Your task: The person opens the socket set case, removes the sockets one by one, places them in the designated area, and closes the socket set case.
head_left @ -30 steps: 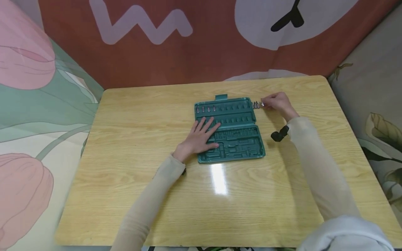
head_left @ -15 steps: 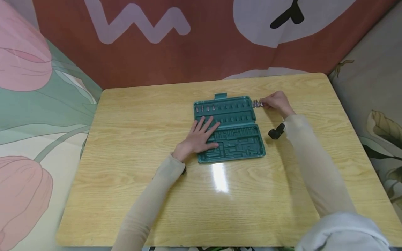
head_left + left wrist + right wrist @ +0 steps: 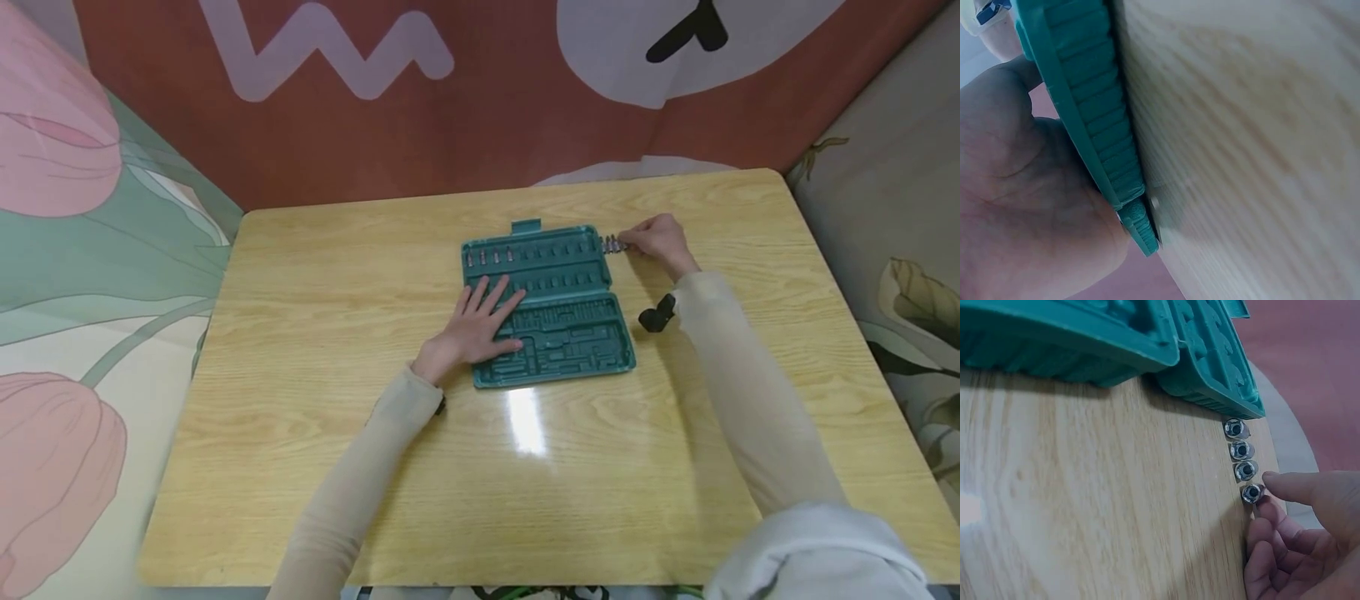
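Observation:
A green case (image 3: 558, 333) lies unfolded on the table, with several small metal pieces (image 3: 497, 257) standing in its upper left slots. The left hand (image 3: 468, 333) rests spread across the case's left side; in the left wrist view its palm (image 3: 1029, 200) lies against the green edge (image 3: 1100, 112). Right of the case stand several metal sockets in a row; the right wrist view shows the nearest-to-case socket (image 3: 1236, 429) by the case corner. The right hand (image 3: 663, 240) is at the row's outer end, its thumb and fingers (image 3: 1297, 519) around the last socket (image 3: 1252, 493).
The wooden table (image 3: 315, 350) runs beneath everything. A patterned red cloth (image 3: 510, 142) hangs behind its back edge. A black device (image 3: 657, 314) is at the right wrist, over the table.
The right hand has moved slightly left, bringing the outermost socket closer to the others in the row. The left hand stays spread on the case.

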Action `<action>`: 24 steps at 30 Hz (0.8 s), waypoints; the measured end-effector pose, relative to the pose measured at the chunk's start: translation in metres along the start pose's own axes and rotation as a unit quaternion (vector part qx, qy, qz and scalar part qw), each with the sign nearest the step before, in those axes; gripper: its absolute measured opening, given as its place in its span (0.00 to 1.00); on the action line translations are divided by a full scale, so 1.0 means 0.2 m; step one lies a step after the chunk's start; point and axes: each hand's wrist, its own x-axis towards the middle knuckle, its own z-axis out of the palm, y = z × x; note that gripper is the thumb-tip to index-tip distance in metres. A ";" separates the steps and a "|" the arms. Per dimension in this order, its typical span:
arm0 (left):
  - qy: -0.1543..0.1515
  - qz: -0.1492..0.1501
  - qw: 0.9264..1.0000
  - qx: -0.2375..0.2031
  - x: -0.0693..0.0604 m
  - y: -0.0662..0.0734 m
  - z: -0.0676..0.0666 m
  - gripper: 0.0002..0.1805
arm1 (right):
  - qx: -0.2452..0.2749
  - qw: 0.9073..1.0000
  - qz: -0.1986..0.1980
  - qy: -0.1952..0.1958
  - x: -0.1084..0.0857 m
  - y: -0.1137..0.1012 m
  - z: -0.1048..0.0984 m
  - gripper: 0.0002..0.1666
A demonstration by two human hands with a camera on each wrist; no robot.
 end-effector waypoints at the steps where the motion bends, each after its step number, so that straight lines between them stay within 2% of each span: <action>1: -0.002 0.000 1.000 -0.001 0.00 0.00 0.00 0.44 | 0.002 1.000 0.001 -0.002 0.00 0.00 0.00 0.20; 8: -0.014 -0.005 1.000 -0.015 -0.02 -0.01 0.01 0.39 | 0.040 0.999 -0.001 -0.011 -0.01 0.00 0.00 0.23; 17: -0.004 -0.005 1.000 -0.012 -0.03 -0.01 0.00 0.41 | 0.031 0.999 -0.012 0.023 -0.01 0.02 0.02 0.21; 21: -0.003 -0.001 1.000 -0.016 -0.03 0.00 -0.01 0.42 | 0.079 0.995 -0.001 0.056 0.00 0.02 0.00 0.21; 24: -0.004 0.003 1.000 -0.016 -0.01 0.01 -0.01 0.42 | 0.134 0.989 -0.002 0.065 0.00 0.00 -0.01 0.19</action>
